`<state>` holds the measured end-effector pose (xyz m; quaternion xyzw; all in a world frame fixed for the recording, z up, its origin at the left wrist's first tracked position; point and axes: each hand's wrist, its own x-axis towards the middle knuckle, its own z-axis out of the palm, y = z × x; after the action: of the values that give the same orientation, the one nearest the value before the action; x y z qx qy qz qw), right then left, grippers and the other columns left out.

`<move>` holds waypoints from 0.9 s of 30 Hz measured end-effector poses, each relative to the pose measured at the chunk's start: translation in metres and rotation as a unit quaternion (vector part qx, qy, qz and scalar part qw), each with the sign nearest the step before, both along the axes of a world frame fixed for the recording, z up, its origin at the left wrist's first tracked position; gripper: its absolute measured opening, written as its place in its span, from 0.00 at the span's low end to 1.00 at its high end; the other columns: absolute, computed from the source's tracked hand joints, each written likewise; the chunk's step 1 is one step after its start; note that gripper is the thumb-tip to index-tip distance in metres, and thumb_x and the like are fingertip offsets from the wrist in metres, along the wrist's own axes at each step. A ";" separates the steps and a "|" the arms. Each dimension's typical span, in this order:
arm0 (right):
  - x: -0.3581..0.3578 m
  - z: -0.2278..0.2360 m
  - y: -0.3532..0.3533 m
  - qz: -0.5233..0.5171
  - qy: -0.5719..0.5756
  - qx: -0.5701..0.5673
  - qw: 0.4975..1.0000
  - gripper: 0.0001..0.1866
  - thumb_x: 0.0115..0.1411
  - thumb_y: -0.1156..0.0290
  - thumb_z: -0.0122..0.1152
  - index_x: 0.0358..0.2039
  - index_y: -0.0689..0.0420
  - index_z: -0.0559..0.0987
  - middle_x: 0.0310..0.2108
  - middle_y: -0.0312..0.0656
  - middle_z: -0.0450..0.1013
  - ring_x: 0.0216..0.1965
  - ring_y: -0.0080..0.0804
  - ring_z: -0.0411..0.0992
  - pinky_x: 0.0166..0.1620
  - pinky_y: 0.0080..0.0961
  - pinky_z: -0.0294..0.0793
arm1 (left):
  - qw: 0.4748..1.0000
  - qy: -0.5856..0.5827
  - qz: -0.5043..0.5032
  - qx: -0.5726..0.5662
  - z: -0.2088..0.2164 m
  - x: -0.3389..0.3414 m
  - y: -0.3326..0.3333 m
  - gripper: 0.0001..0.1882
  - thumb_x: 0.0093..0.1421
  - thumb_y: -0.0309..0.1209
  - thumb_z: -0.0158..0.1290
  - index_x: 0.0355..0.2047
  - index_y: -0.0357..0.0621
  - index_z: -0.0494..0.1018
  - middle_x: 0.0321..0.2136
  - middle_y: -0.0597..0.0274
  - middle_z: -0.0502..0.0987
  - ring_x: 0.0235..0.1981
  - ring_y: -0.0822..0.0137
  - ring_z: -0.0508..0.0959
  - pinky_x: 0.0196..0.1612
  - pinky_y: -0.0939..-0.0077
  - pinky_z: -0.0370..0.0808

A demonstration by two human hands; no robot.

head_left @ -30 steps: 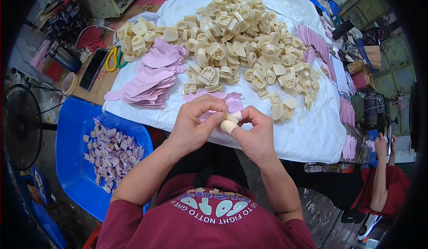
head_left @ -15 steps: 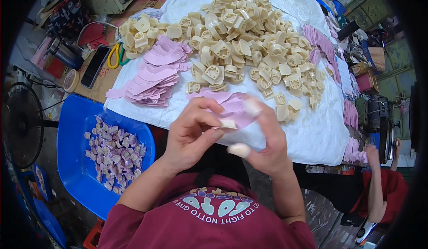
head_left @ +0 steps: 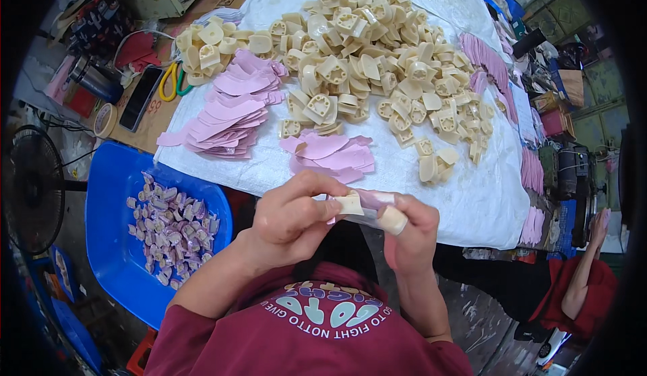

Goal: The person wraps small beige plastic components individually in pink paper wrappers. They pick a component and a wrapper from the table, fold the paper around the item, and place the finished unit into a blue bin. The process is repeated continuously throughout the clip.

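Observation:
Above my lap, my left hand is closed on a small cream plastic shoe heel, pinching it between thumb and fingers. A strip of thin pink covering material lies against the heel and stretches to the right. My right hand, with pale wraps on thumb and forefinger, pinches the strip's far end. Just beyond my hands, a few loose pink pieces lie on the white sheet. A taller stack of pink pieces sits to their left, and a large heap of bare cream heels lies behind.
A blue basin at my left holds many pink-covered heels. Scissors, a phone, a tape roll and a flask lie at the far left. At right, a co-worker's arm reaches beside pink strips.
My right hand has come down off the loose pink pieces and now grips the strip's end. The strip is drawn out from the heel. The co-worker's hand has moved away from the pink strips.

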<state>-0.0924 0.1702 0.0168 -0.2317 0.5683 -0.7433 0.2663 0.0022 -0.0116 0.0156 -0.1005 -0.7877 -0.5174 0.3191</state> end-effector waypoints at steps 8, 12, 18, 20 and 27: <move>0.000 0.023 -0.023 -0.020 0.365 0.126 0.922 0.11 0.56 0.85 0.53 0.41 0.70 0.76 0.43 0.51 0.76 0.43 0.31 0.76 0.45 0.25 0.75 | 0.995 0.004 0.077 -0.058 -0.008 -0.007 0.006 0.16 0.47 0.11 0.56 0.35 0.39 0.69 0.38 0.46 0.76 0.35 0.54 0.80 0.35 0.70 0.78; -0.002 0.017 -0.025 -0.023 0.397 0.152 0.905 0.13 0.53 0.87 0.50 0.40 0.69 0.74 0.40 0.53 0.76 0.40 0.35 0.77 0.42 0.27 0.76 | 0.997 -0.012 0.080 0.005 -0.019 -0.011 0.008 0.16 0.48 0.11 0.57 0.35 0.39 0.69 0.41 0.45 0.75 0.36 0.56 0.79 0.36 0.70 0.78; -0.004 0.001 -0.024 -0.028 0.296 0.117 0.947 0.17 0.50 0.89 0.47 0.41 0.67 0.74 0.35 0.51 0.76 0.34 0.45 0.77 0.41 0.28 0.76 | 0.996 -0.015 0.088 0.018 -0.017 -0.014 0.008 0.14 0.49 0.12 0.57 0.34 0.39 0.70 0.44 0.45 0.73 0.38 0.59 0.79 0.37 0.74 0.77; -0.010 0.001 -0.029 -0.021 0.356 0.150 0.922 0.18 0.48 0.90 0.45 0.40 0.66 0.74 0.36 0.49 0.76 0.36 0.40 0.77 0.42 0.28 0.76 | 0.995 -0.034 0.094 0.004 -0.016 -0.014 0.008 0.13 0.50 0.12 0.56 0.34 0.39 0.70 0.44 0.45 0.73 0.38 0.59 0.79 0.38 0.74 0.77; -0.026 -0.008 -0.024 0.036 0.139 0.077 0.987 0.16 0.46 0.89 0.46 0.36 0.66 0.76 0.42 0.46 0.74 0.48 0.31 0.71 0.51 0.29 0.70 | 0.925 -0.156 -0.012 0.346 -0.022 -0.019 0.018 0.07 0.56 0.17 0.55 0.33 0.37 0.70 0.41 0.54 0.74 0.35 0.68 0.79 0.36 0.77 0.78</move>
<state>-0.1188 0.1459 0.0083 -0.3316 0.6466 -0.6479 0.2283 -0.0169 0.0063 -0.0062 0.0884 -0.5981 -0.7708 0.2006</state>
